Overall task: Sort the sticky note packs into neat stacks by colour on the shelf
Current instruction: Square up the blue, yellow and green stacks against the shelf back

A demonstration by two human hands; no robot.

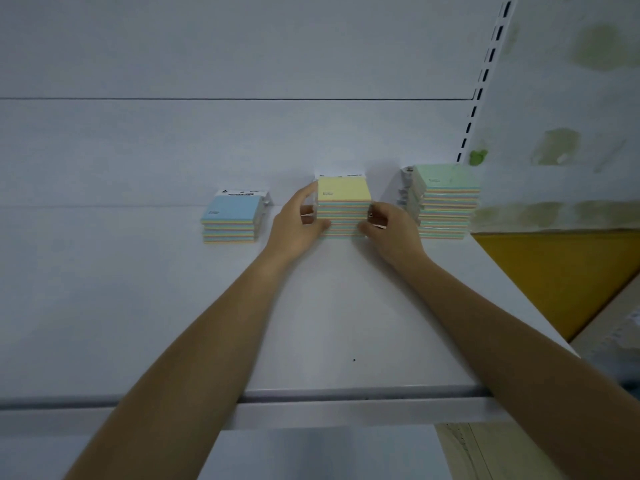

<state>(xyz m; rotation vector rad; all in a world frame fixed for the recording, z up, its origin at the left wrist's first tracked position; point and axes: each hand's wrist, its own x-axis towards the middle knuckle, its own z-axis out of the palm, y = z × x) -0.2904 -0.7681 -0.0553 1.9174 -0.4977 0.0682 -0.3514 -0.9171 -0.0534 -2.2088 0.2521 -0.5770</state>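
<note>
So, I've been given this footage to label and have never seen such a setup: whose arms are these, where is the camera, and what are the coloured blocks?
There is no machine here. A person wears a wide-angle camera on the head, so this single picture looks forward and down along their own bare arms. On the white metal shelf stand three stacks of sticky note packs: a low blue-topped stack at the left, a yellow-topped stack in the middle and the tallest, a green-topped stack, at the right. The left hand and the right hand grip the yellow-topped stack from its two sides, fingers curled against it. Neither hand touches the other two stacks.
</note>
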